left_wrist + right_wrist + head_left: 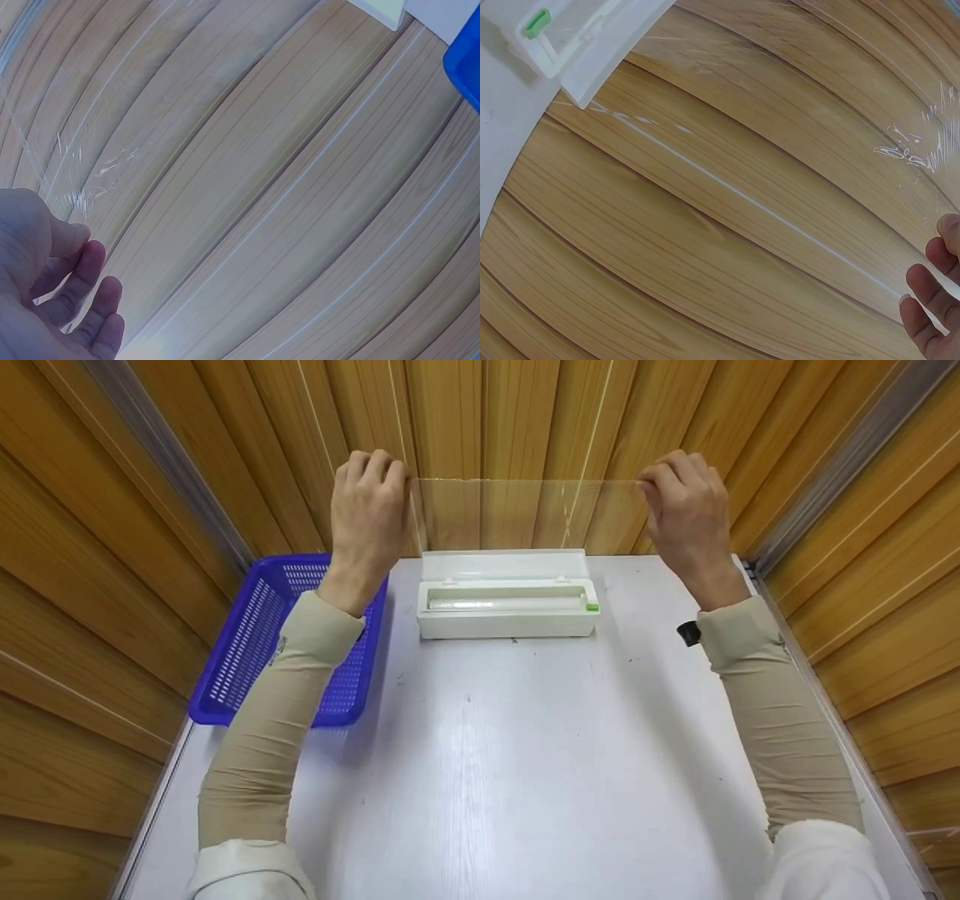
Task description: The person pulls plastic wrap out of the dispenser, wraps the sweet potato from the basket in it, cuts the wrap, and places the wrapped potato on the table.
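Note:
Between my raised hands a clear sheet of plastic wrap is stretched taut, nearly invisible against the wood. My left hand pinches its left corner between thumb and fingers, and creases fan out from the pinch in the left wrist view. At the opposite corner my right hand pinches the film, with wrinkles beside the fingertips in the right wrist view. Below and between the hands stands a white wrap dispenser box, its lid raised, with a roll of wrap inside.
A blue perforated basket stands on the left of the white table, under my left forearm. A green slider sits at the dispenser's right end. Wooden panel walls rise behind and on both sides.

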`<state>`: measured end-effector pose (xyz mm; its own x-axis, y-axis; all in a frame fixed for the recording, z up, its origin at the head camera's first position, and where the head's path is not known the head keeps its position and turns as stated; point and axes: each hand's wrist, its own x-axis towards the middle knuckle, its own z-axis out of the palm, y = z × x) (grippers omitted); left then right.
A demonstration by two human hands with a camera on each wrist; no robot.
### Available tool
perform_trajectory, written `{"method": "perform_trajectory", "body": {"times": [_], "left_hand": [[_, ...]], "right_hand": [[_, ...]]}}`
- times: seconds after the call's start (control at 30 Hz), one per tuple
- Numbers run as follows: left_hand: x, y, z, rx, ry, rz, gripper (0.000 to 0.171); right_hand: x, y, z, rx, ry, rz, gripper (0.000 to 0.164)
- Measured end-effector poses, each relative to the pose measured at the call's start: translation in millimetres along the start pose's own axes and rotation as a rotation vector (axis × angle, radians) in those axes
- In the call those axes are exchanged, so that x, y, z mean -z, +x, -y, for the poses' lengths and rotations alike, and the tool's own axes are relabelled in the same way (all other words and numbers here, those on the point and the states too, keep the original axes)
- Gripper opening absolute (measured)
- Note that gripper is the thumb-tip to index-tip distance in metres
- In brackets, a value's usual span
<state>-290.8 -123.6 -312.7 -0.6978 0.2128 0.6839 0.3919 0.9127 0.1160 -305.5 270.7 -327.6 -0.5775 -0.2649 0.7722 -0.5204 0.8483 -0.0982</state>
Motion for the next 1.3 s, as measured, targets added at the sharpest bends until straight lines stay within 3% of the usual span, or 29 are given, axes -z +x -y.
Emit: {"method": "perform_trajectory", "body": {"times": [0.4, 0.93, 1.3], "left_hand": [[3.3, 5.5, -2.2, -0.002, 0.019, -0.003, 0.024], [10.1, 10.1, -3.9, 0.004, -0.001, -0.019, 0.024], [19.4, 2.0, -6.0, -0.020, -0.029, -0.073, 0.026]], "right_hand": [[4, 3, 1, -0.007, 0.010, -0.035, 0.047], [13, 9, 3, -0.018, -0.013, -0.020, 0.049], [17, 6, 10, -0.035, 0.048, -0.095, 0.044]]}}
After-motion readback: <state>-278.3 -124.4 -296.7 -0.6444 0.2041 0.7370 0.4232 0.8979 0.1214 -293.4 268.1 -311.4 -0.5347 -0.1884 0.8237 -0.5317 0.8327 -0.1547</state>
